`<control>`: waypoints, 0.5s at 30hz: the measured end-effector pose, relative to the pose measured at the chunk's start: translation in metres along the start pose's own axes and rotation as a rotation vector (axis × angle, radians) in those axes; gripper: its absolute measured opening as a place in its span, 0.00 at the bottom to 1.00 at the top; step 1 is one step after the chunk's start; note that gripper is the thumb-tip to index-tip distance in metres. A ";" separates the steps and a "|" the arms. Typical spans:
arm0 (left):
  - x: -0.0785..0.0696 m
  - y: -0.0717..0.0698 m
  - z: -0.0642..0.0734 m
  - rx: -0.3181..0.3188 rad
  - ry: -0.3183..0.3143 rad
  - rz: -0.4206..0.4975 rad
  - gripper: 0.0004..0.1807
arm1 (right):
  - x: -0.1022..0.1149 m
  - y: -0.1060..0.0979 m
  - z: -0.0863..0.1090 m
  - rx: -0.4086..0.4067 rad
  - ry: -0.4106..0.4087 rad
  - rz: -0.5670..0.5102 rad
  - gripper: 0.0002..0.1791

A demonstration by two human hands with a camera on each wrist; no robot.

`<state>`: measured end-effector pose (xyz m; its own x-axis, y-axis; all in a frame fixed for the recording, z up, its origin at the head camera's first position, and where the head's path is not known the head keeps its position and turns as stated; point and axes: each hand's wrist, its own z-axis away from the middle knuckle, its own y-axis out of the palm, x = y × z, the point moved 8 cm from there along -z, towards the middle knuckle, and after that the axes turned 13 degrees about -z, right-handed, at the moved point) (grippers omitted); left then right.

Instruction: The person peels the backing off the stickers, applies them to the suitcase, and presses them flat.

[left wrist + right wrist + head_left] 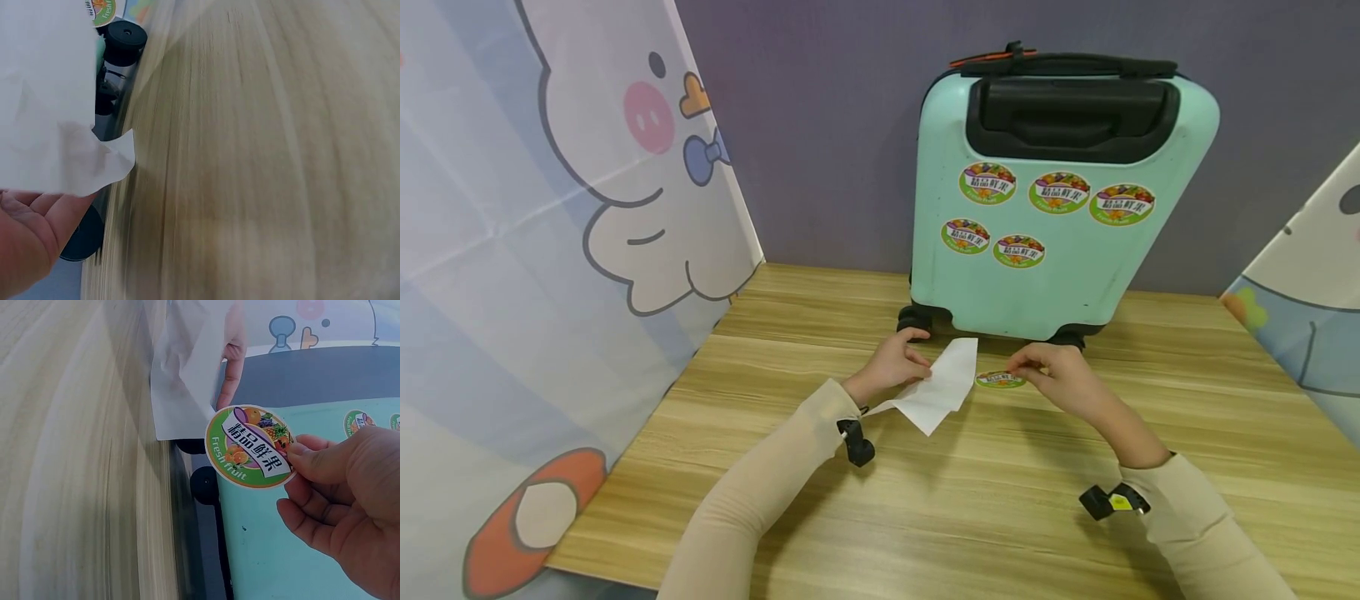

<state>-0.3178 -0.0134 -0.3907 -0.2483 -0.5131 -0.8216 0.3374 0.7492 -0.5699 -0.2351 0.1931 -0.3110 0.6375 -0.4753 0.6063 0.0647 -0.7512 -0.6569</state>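
Observation:
My left hand [897,365] pinches a creased white paper sheet [946,385] above the table, in front of the suitcase's left wheel. In the left wrist view the paper covers part of that hand. Between thumb and forefinger, my right hand [1063,379] holds an oval fruit sticker [250,447] by its edge; the sticker has a green border, fruit pictures and "Fresh fruit" lettering. Sticker and paper are apart in the right wrist view. Behind both hands stands a mint-green suitcase [1000,296], upright, with several matching stickers [1059,193] on its front below the black handle recess.
The wood-grain table [880,517] carries the suitcase near a grey back wall [820,150]. Black wheels [914,321] show under the suitcase. A cartoon-printed cloth [497,292] hangs along the left side, and another printed panel [1326,317] stands at the right.

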 end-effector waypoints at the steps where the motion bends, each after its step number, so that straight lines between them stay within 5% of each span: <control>1: 0.000 0.000 0.000 0.000 -0.001 0.009 0.36 | -0.001 0.000 0.000 0.000 0.007 -0.001 0.09; 15: 0.005 -0.001 0.001 0.027 -0.001 0.030 0.34 | -0.005 -0.004 0.001 -0.035 0.021 0.012 0.09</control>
<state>-0.3183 -0.0173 -0.3939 -0.2364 -0.4911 -0.8384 0.3689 0.7529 -0.5451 -0.2378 0.1994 -0.3121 0.6220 -0.4936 0.6078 0.0295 -0.7609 -0.6482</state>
